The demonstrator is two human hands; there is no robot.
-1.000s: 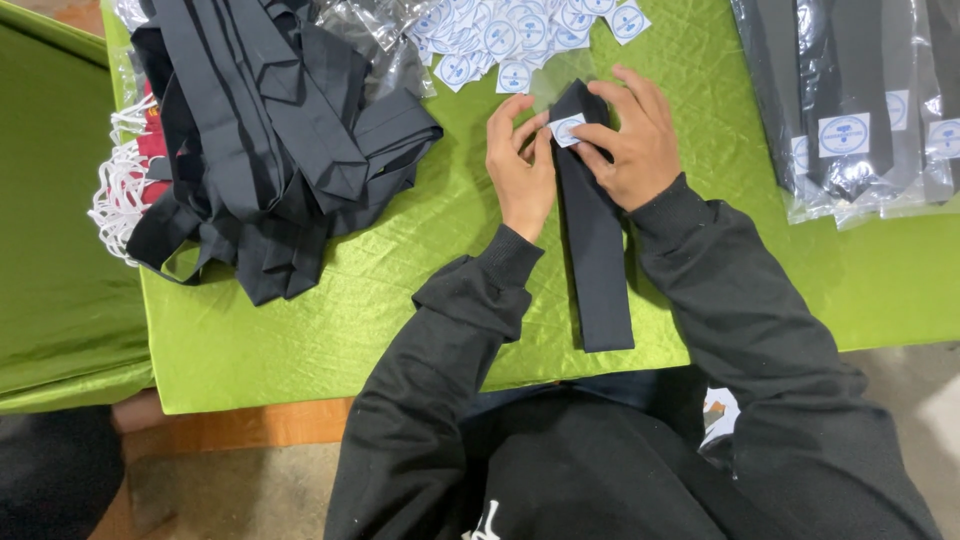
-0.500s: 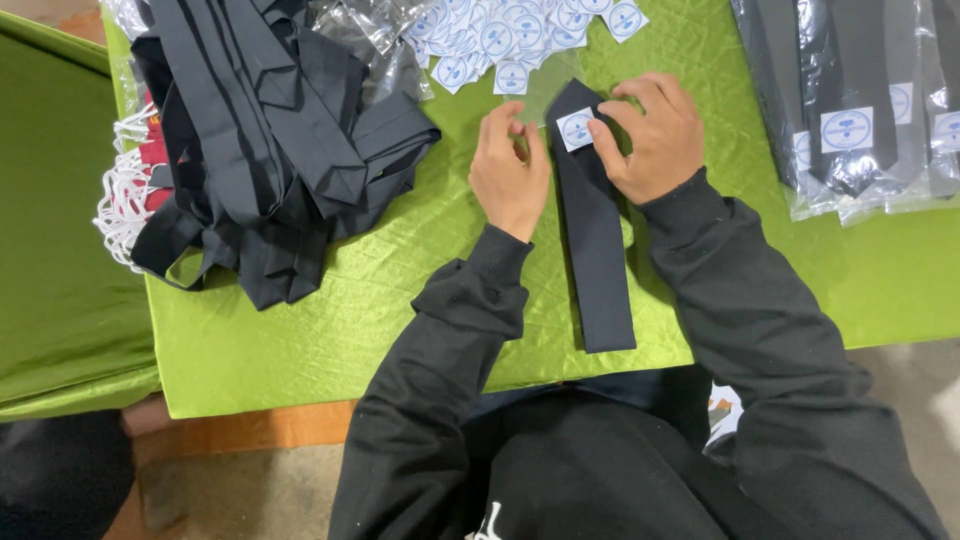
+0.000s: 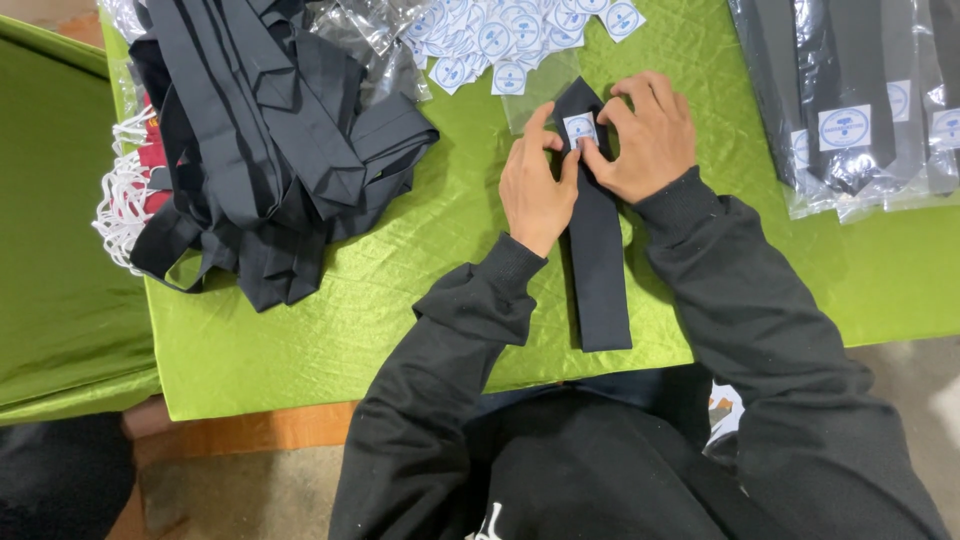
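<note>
Black fabric necktie (image 3: 598, 270) lies lengthwise on the wrinkled green tablecloth (image 3: 400, 300), its pointed end away from the person; a small white square label with a blue round mark (image 3: 579, 128) sits near that point; the left hand (image 3: 535, 185) and right hand (image 3: 650, 135) press their fingertips on the label from either side, fingers closed down on it; a heap of loose black ties (image 3: 270, 140) lies to the left; clear-bagged ties (image 3: 850, 100) to the right; spare labels (image 3: 520, 30) beyond.

White square label (image 3: 579, 127) on dark tie; loose labels (image 3: 520, 30) heaped above; clear bagged ties (image 3: 850, 100) right.
</note>
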